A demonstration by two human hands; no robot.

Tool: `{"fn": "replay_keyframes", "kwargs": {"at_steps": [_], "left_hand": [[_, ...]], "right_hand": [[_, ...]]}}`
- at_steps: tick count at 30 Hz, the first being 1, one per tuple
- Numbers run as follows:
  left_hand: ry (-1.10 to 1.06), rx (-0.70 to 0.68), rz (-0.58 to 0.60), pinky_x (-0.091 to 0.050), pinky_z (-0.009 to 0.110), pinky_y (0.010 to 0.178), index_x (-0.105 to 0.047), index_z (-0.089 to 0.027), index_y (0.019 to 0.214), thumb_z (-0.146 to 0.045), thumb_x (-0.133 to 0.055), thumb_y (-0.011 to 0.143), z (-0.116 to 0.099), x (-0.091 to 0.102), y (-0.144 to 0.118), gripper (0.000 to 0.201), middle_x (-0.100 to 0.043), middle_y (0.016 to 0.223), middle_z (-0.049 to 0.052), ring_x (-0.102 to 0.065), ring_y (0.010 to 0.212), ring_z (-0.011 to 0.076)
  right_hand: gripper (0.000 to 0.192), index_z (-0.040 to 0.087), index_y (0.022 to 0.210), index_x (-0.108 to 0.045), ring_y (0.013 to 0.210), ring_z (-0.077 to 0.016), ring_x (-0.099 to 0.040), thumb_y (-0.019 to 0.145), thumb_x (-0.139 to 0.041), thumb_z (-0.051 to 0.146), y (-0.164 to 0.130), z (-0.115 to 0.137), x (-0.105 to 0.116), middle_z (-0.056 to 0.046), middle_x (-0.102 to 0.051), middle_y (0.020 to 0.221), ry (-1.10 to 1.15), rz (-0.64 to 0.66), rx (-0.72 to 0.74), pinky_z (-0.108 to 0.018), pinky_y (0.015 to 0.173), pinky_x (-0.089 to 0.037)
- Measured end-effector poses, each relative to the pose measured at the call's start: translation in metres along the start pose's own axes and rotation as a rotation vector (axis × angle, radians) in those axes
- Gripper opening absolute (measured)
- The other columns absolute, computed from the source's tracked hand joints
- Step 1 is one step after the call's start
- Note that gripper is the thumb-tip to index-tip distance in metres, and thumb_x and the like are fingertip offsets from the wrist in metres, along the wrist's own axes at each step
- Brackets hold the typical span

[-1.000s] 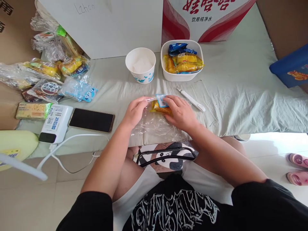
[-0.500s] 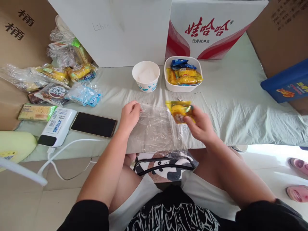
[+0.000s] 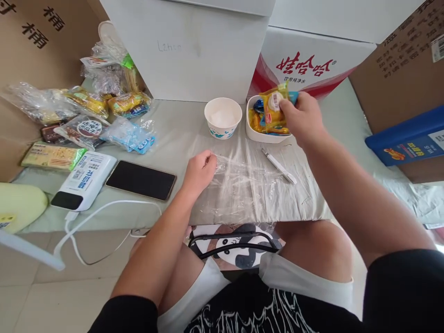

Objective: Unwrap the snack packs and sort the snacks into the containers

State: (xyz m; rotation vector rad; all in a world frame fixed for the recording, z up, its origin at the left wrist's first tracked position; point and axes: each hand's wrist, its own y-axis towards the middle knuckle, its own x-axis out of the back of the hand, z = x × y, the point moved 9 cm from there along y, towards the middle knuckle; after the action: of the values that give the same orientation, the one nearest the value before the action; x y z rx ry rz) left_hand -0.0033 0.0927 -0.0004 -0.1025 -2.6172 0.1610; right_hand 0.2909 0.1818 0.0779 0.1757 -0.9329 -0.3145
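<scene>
Pinching an unreleased yellow snack packet, the right hand hovers over a part-filled white tub, the left hand clutching a clear plastic bag.

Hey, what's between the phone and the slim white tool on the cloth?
In the head view, the left hand and the clear plastic wrapping it pinches.

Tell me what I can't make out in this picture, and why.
All in the head view:
Gripped side of the yellow packet: covered by the right hand.
Some contents of the white tub: behind that packet and hand.
Pinched edge of the clear plastic: inside the curled fingers of the left hand.
Rest of the pale yellow container: cut off by the left edge.
Small print on the white device: too small.
</scene>
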Motion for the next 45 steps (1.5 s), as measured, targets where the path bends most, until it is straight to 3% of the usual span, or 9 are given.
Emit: {"fn": "replay_keyframes", "kwargs": {"at_steps": [3, 8, 18, 25, 28, 31, 35, 40, 45], "left_hand": [[0.005, -0.016, 0.009, -0.03, 0.031, 0.061, -0.053, -0.022, 0.061, -0.02, -0.049, 0.092, -0.001, 0.001, -0.003, 0.032, -0.046, 0.052, -0.005, -0.044, 0.056, 0.015], [0.008, -0.062, 0.053, -0.028, 0.032, 0.059, -0.05, -0.022, 0.056, -0.019, -0.05, 0.089, -0.006, -0.003, -0.006, 0.033, -0.043, 0.05, -0.004, -0.043, 0.055, 0.0156], [0.015, -0.122, 0.076, -0.027, 0.032, 0.06, -0.041, -0.023, 0.058, -0.023, -0.049, 0.089, -0.012, -0.005, -0.012, 0.032, -0.044, 0.054, -0.003, -0.04, 0.057, 0.015], [0.02, -0.178, 0.106, -0.025, 0.032, 0.062, -0.036, -0.023, 0.06, -0.025, -0.047, 0.088, -0.014, -0.009, -0.01, 0.03, -0.042, 0.057, -0.003, -0.038, 0.059, 0.0143], [0.044, -0.229, 0.158, -0.023, 0.032, 0.061, -0.034, -0.023, 0.059, -0.025, -0.048, 0.086, -0.019, -0.015, -0.011, 0.03, -0.038, 0.055, -0.004, -0.033, 0.057, 0.0137], [0.083, -0.303, 0.291, -0.021, 0.033, 0.059, -0.033, -0.023, 0.058, -0.024, -0.051, 0.084, -0.026, -0.029, -0.018, 0.033, -0.036, 0.053, -0.004, -0.031, 0.054, 0.0132], [0.053, -0.325, 0.398, -0.025, 0.033, 0.059, -0.043, -0.022, 0.06, -0.03, -0.052, 0.089, -0.028, -0.038, -0.029, 0.032, -0.043, 0.054, -0.004, -0.039, 0.055, 0.0135], [-0.102, -0.116, 0.176, -0.032, 0.03, 0.058, -0.051, -0.021, 0.062, -0.029, -0.05, 0.087, -0.001, -0.017, -0.013, 0.027, -0.05, 0.058, -0.002, -0.045, 0.058, 0.0132], [-0.314, 0.158, -0.106, -0.036, 0.03, 0.054, -0.057, -0.022, 0.08, -0.025, -0.056, 0.082, 0.041, 0.011, 0.015, 0.004, -0.062, 0.071, -0.001, -0.049, 0.056, 0.0132]], "right_hand": [[0.031, 0.011, 0.119, -0.057, 0.112, -0.0327, -0.067, 0.103, -0.049, 0.037, 0.012, 0.026, -0.012, -0.02, -0.069, 0.116, -0.342, 0.161, -0.163, -0.052, 0.098, -0.053], [0.038, 0.014, 0.128, -0.061, 0.124, -0.0404, -0.061, 0.099, -0.054, 0.037, 0.002, 0.063, -0.03, -0.024, -0.065, 0.132, -0.522, 0.285, 0.043, -0.057, 0.1, -0.05], [0.03, 0.014, 0.118, -0.069, 0.112, -0.035, -0.065, 0.092, -0.058, 0.024, 0.017, 0.05, -0.063, -0.021, -0.064, 0.128, -0.639, 0.332, 0.252, -0.049, 0.088, -0.052], [0.019, 0.017, 0.101, -0.07, 0.114, -0.0385, -0.064, 0.091, -0.054, 0.022, 0.012, 0.057, -0.077, -0.017, -0.07, 0.117, -0.588, 0.365, 0.336, -0.067, 0.102, -0.043], [0.032, 0.018, 0.117, -0.07, 0.127, -0.0403, -0.06, 0.09, -0.053, 0.023, -0.015, 0.081, -0.057, -0.017, -0.069, 0.13, -0.415, 0.295, 0.468, -0.068, 0.108, -0.04], [0.054, 0.022, 0.138, -0.061, 0.144, -0.0374, -0.052, 0.084, -0.058, 0.024, -0.077, 0.111, -0.056, -0.015, -0.062, 0.149, -0.171, 0.442, 0.717, -0.059, 0.116, -0.042], [0.042, 0.026, 0.129, -0.064, 0.129, -0.0302, -0.066, 0.088, -0.056, 0.023, -0.143, 0.099, -0.057, -0.008, -0.077, 0.116, -0.025, 0.513, 0.763, -0.056, 0.12, -0.039], [0.008, 0.027, 0.087, -0.065, 0.084, -0.0234, -0.072, 0.091, -0.058, 0.023, -0.179, 0.047, -0.029, -0.003, -0.075, 0.084, 0.01, 0.246, 0.692, -0.049, 0.104, -0.05], [0.015, 0.026, 0.092, -0.074, 0.082, -0.0238, -0.069, 0.09, -0.059, 0.026, -0.196, 0.021, -0.03, -0.004, -0.072, 0.073, -0.049, 0.284, 0.611, -0.041, 0.084, -0.048]]}}
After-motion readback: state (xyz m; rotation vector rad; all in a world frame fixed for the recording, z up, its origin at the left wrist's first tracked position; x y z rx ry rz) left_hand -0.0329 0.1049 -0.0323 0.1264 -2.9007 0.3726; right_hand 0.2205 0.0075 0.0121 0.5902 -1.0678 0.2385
